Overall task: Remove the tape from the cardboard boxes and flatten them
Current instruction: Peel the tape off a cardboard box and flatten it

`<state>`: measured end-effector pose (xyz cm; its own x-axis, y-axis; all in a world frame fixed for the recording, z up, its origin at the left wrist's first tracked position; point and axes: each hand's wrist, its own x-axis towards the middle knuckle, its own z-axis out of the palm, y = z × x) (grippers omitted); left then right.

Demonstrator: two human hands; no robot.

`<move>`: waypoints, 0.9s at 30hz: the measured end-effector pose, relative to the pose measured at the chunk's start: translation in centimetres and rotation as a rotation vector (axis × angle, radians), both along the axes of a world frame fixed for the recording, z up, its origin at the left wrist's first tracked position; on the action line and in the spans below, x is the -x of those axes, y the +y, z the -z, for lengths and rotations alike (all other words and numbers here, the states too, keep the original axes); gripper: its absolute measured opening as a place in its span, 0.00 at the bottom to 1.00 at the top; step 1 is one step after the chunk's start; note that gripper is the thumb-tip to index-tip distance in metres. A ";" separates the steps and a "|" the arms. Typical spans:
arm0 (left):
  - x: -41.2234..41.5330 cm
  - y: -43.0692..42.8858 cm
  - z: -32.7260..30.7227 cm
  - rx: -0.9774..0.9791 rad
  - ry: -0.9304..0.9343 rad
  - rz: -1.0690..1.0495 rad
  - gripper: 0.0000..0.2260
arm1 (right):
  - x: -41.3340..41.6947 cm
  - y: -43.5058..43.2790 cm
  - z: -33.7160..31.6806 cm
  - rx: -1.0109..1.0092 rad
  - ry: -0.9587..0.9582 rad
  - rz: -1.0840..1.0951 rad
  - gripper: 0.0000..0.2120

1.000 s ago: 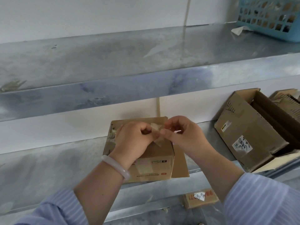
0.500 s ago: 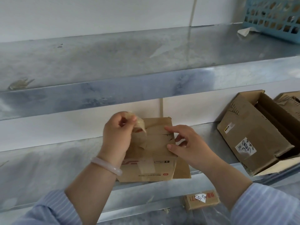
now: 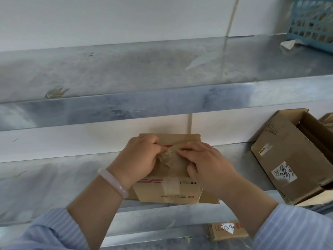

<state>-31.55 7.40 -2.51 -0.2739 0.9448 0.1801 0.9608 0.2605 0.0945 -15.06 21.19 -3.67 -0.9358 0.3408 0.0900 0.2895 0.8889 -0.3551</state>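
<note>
A small brown cardboard box (image 3: 171,193) with red print lies on the middle metal shelf (image 3: 54,186), its top flaps folded down. My left hand (image 3: 138,159) grips a crumpled wad of clear tape (image 3: 165,157) on the box top. My right hand (image 3: 207,163) lies over the right side of the top, its fingertips on the tape next to the left hand's fingers. A strip of tape (image 3: 172,185) still runs down the box's front face.
An open, tilted cardboard box (image 3: 292,159) with a white label stands at the right of the same shelf. A blue plastic basket (image 3: 313,22) and a tape scrap (image 3: 288,44) sit on the upper shelf. A flat carton piece (image 3: 227,230) lies on the shelf below.
My left hand lifted the peeled tape up and to the left, then brought it back down onto the box top. My right hand has moved in to meet it at the tape.
</note>
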 end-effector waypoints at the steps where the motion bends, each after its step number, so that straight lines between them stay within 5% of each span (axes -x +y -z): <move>1: -0.1 -0.1 -0.1 0.044 -0.033 -0.011 0.16 | 0.2 -0.1 0.0 -0.017 0.009 0.013 0.21; 4: -0.3 -0.2 -0.6 0.126 -0.156 -0.109 0.16 | 0.8 -0.6 0.1 -0.054 0.068 0.074 0.18; 15: -1.5 0.8 -1.1 -0.061 -0.239 -0.298 0.03 | 1.2 -1.3 1.4 -0.126 0.177 0.142 0.21; 20: 0.7 -1.0 -0.7 -0.271 -0.101 -0.393 0.04 | 1.2 -1.2 1.5 -0.113 0.182 0.146 0.21; 24: 0.7 -1.3 0.4 -0.244 0.094 -0.239 0.04 | 1.4 -1.3 1.4 -0.131 0.158 0.136 0.22; 27: 0.3 -0.8 0.4 -0.153 0.030 -0.132 0.05 | 1.5 -1.2 1.6 -0.154 0.171 0.141 0.21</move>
<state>-31.83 6.56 -2.87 -0.3859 0.8619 0.3289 0.9223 0.3693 0.1142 -16.55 20.03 -5.29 -0.8468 0.4367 0.3036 0.3619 0.8914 -0.2729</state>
